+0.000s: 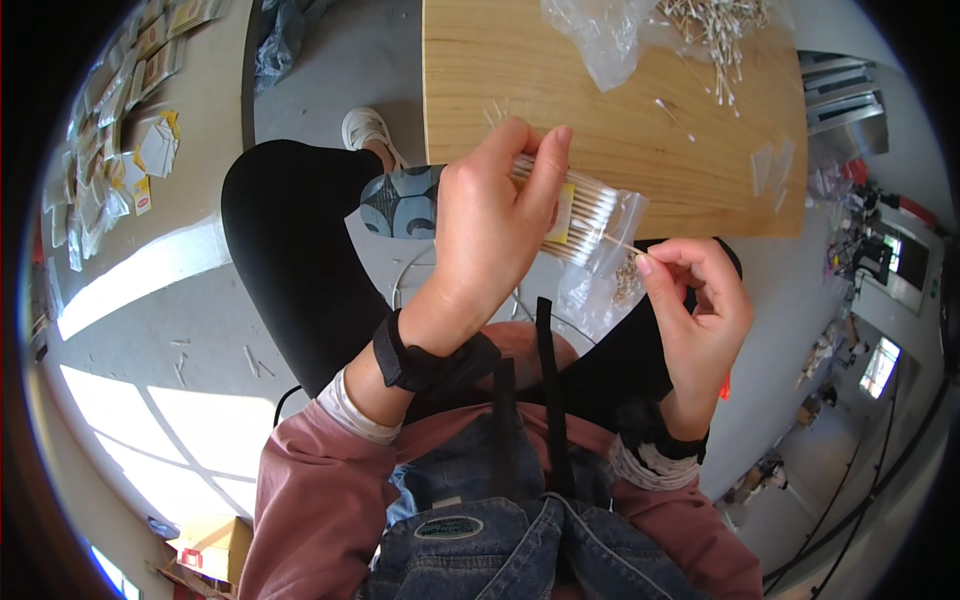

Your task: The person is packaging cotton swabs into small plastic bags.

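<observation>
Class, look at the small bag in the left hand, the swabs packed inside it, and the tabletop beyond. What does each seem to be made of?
Small bag: thin clear plastic film, glossy and see-through. Swabs: white fluffy tips, probably cotton; pale sticks, wood or paper, unclear. Tabletop: light wood or wood-look laminate, with visible grain streaks and a smooth matte surface.

I see small clear plastic bag [590, 225] packed with cotton swabs [585, 215], white tips bunched together, pale sticks lying parallel. Bag tilted, open mouth toward right, held above lap, near edge of wooden table. Yellow label strip visible on bag side. One single swab [622, 243] (thin, hard to make out) pokes from bag mouth at lower right, angled toward near right.
</observation>
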The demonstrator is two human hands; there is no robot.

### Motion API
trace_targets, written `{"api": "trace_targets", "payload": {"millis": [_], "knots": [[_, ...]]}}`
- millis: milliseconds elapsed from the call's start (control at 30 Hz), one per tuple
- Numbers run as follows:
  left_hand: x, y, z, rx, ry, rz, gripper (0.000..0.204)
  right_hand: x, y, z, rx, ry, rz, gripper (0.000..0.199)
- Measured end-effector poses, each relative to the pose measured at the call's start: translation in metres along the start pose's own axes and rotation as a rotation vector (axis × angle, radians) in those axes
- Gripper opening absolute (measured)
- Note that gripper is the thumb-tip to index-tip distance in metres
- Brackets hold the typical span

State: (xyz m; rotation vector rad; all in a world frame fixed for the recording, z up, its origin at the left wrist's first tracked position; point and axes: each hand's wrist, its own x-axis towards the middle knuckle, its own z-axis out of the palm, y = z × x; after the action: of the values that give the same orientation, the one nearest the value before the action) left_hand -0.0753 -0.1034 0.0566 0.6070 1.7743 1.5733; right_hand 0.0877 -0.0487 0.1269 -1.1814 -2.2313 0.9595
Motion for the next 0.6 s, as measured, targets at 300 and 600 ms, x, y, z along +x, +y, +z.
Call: {"api": "trace_targets", "payload": {"millis": [300, 600], "knots": [[-0.001, -0.001, 0.001, 0.027, -0.005, 0.019, 0.032, 0.002, -0.019, -0.004, -0.135, -0.035, -0.046, 0.012], [-0.003, -0.001, 0.003, -0.008, -0.021, 0.001, 0.032, 0.003, -0.006, 0.005, 0.053, -0.038, 0.009, 0.008]]}}
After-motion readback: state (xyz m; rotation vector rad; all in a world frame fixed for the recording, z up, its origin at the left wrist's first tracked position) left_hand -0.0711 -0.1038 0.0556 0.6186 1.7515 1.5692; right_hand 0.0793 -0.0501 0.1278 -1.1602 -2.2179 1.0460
